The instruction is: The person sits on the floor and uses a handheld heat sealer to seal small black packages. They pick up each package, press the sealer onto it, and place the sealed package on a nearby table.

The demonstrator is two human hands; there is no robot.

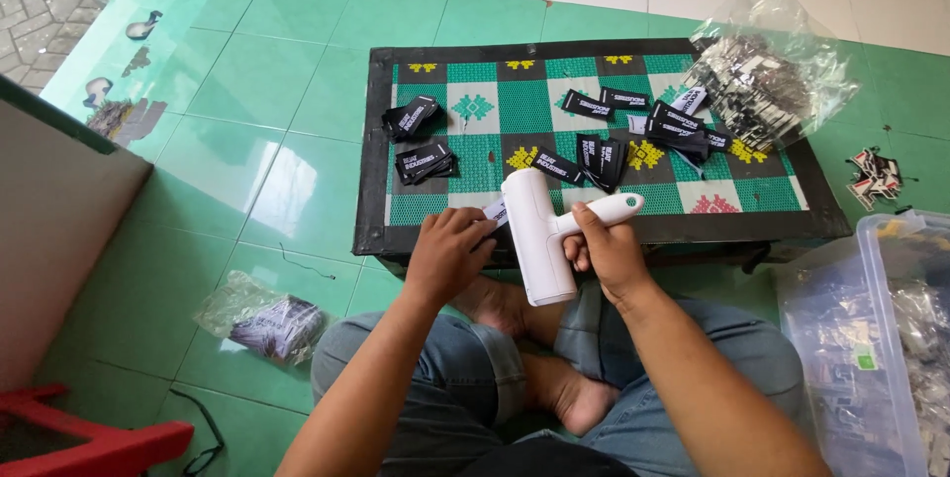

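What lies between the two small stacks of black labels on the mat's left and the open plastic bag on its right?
Head view: loose black labels scattered on the green patterned mat.

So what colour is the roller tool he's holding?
White roller tool, seen best in the head view.

the right hand [606, 251] wraps its grip around the handle of a white handheld tool [542, 236], held upright over the near edge of the low counter [594, 230]. the left hand [447, 252] pinches a small white tag [495, 212] against the tool's left side. black labels [594, 155] lie scattered on the counter's green patterned top, with a clear bag of labels [767, 81] at its far right corner.
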